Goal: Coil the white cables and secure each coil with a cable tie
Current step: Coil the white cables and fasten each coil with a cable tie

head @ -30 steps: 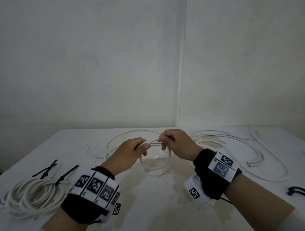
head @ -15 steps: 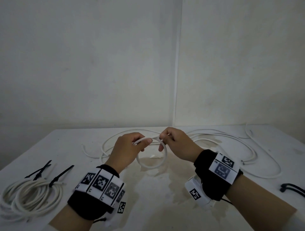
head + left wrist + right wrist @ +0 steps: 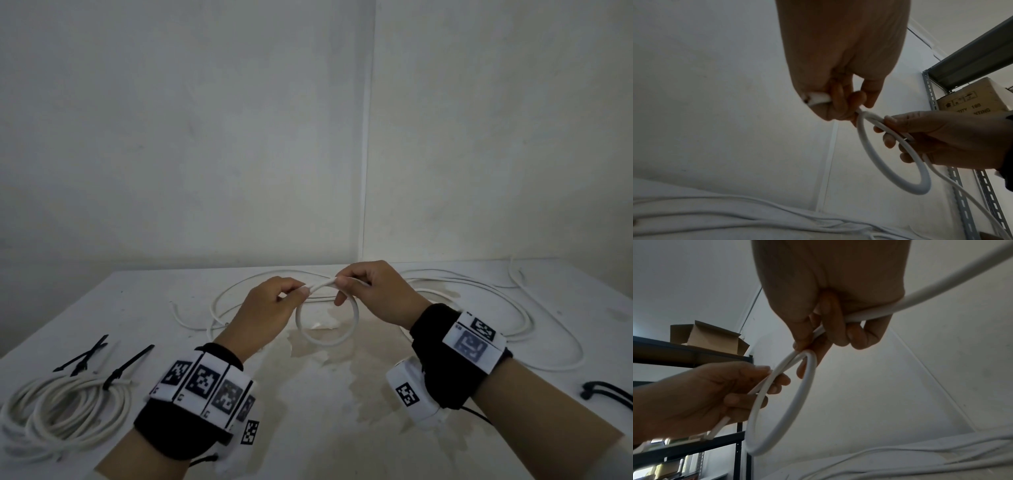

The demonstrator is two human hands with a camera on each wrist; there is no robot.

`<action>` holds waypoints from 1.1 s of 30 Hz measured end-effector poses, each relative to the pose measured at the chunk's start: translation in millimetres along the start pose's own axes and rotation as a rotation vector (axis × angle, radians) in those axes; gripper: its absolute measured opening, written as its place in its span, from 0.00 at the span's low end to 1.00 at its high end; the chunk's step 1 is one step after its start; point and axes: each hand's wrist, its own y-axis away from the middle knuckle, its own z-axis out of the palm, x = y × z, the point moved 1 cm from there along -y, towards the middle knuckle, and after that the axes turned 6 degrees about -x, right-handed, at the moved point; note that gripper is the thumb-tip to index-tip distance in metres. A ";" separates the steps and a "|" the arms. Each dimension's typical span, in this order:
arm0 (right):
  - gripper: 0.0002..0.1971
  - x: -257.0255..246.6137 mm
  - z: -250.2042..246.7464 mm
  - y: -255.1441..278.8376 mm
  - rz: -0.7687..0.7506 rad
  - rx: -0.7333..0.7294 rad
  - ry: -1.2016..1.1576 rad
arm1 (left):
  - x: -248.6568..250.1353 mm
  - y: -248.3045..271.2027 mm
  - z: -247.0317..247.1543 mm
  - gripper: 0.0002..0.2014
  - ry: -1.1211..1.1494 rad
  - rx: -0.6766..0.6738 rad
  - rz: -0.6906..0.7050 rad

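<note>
In the middle of the head view we hold a small loop (image 3: pixel 327 323) of white cable (image 3: pixel 534 329) up above the table (image 3: pixel 308 428), both hands meeting at its top. Our left hand (image 3: pixel 270 311) pinches the cable end between thumb and curled fingers at the loop's upper left, and our right hand (image 3: pixel 373 294) is clenched on the crossing strands at the upper right; the left wrist view shows the cut tip of the cable sticking out beside the left thumb (image 3: pixel 813 99), and the right wrist view shows the long run of cable passing through the right palm and leaving toward the upper right of that frame. The loop hangs free below the hands, its lower arc close over a stained patch of the tabletop, though we cannot tell whether it touches. The rest of the white cable sprawls in wide slack curves across the far and right part of the table, reaching near the back edge by the wall and sweeping toward the right edge. At the lower left of the head view lies a finished coil (image 3: pixel 65 407) bound with a black cable tie (image 3: pixel 128 365), just inside the left frame edge, with loose black ties (image 3: pixel 84 356) just above it. Another black tie (image 3: pixel 608 394) lies at the right frame edge. The near centre of the table, between our wrists, shows bare stained surface.
</note>
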 end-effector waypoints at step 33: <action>0.13 -8.1 16.6 9.8 0.028 0.156 -0.085 | -4.9 5.0 17.6 0.11 0.009 0.303 0.040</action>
